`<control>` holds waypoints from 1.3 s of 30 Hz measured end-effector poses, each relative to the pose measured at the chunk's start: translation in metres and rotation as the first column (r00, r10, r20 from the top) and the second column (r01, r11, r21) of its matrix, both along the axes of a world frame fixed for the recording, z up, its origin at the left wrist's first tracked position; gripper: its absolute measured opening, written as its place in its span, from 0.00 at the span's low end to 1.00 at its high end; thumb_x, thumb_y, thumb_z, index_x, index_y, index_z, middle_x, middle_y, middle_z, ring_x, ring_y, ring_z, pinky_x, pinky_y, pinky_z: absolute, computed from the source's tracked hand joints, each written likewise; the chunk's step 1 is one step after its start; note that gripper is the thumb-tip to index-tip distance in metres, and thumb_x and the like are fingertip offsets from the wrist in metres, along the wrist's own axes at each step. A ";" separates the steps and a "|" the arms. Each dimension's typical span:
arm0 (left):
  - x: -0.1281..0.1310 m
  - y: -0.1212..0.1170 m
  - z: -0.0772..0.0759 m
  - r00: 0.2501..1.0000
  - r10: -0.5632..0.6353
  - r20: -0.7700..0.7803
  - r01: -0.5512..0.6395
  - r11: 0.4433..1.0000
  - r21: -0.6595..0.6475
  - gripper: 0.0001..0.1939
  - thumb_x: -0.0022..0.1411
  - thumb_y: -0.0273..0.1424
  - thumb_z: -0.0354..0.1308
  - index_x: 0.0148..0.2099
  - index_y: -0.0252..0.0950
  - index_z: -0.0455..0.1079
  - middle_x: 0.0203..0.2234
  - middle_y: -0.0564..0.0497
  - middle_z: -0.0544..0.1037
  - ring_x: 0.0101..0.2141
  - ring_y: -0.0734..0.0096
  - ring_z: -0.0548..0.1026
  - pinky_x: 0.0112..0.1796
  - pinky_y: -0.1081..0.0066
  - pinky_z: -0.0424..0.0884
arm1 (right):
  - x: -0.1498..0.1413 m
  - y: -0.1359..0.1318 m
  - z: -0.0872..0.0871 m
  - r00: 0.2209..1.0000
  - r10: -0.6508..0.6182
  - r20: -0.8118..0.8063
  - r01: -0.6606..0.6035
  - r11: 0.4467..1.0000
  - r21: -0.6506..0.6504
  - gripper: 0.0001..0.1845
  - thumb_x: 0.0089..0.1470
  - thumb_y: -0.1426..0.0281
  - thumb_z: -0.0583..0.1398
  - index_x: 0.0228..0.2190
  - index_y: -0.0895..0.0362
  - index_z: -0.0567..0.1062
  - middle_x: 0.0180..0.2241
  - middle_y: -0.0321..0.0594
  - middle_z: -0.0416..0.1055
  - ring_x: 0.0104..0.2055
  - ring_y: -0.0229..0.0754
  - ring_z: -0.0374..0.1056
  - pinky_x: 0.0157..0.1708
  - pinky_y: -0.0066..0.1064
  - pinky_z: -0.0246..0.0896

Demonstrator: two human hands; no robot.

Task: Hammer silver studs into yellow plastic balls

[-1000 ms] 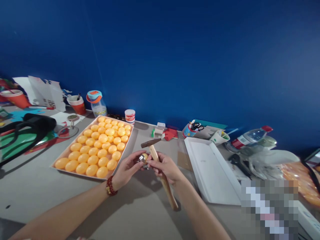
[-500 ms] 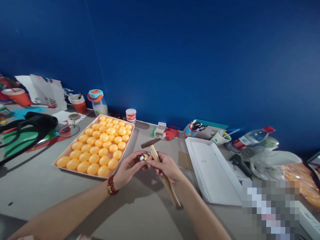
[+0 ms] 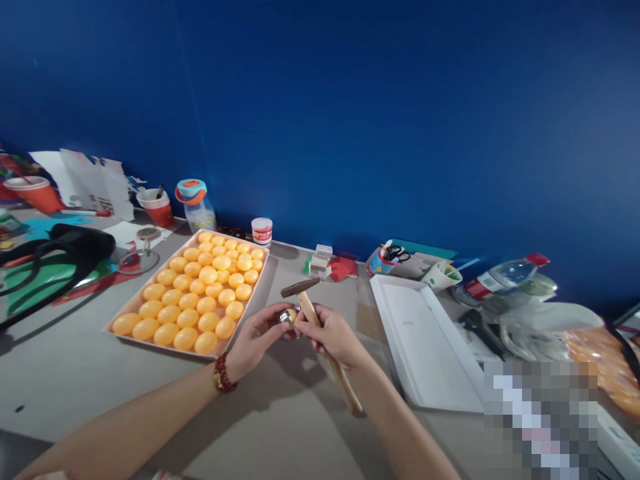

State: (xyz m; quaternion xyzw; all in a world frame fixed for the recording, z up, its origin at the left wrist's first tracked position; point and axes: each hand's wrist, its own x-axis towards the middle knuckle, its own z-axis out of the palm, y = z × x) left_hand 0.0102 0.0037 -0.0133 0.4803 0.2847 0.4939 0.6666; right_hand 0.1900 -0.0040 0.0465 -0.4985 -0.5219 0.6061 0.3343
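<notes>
My left hand [image 3: 255, 341] pinches a small, shiny silver ball-like piece [image 3: 287, 317] between thumb and fingers. My right hand [image 3: 334, 339] is wrapped round a hammer [image 3: 309, 309], gripping its wooden handle high up, close to the dark metal head. Its fingertips meet the silver piece from the right, where a yellowish patch shows. Both hands are held together above the grey table. The hammer's head points up and away, while the handle end hangs down beside my right forearm. My fingers hide part of the silver piece.
Left of my hands lies a shallow tray [image 3: 111, 331] full of orange balls [image 3: 189, 300]. A white tray [image 3: 425, 340] is at the right. Behind it stand a pen cup [image 3: 381, 262] and a plastic bottle [image 3: 500, 277]. A blue wall [image 3: 320, 120] closes off the back.
Almost nothing differs. The hammer has shifted very slightly, and both hands keep their hold in the same place.
</notes>
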 end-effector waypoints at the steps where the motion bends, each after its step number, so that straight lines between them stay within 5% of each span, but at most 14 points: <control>1: 0.000 0.000 0.000 1.000 -0.002 -0.001 0.002 1.000 0.001 0.17 0.61 0.31 0.63 0.53 0.38 0.72 0.44 0.45 0.79 0.36 0.66 0.79 0.38 0.67 0.76 | 0.000 0.000 0.001 1.000 -0.001 0.010 0.000 1.000 0.007 0.16 0.48 0.58 0.65 0.30 0.56 0.69 0.23 0.31 0.70 0.16 0.28 0.55 0.15 0.21 0.47; 39: 0.000 -0.003 0.010 0.995 0.081 -0.050 -0.083 0.996 -0.040 0.17 0.57 0.33 0.66 0.49 0.36 0.76 0.41 0.45 0.82 0.33 0.65 0.80 0.38 0.66 0.78 | -0.001 -0.002 0.000 0.992 0.004 0.128 -0.021 0.991 0.132 0.13 0.52 0.59 0.61 0.31 0.55 0.68 0.22 0.31 0.69 0.16 0.31 0.57 0.16 0.22 0.51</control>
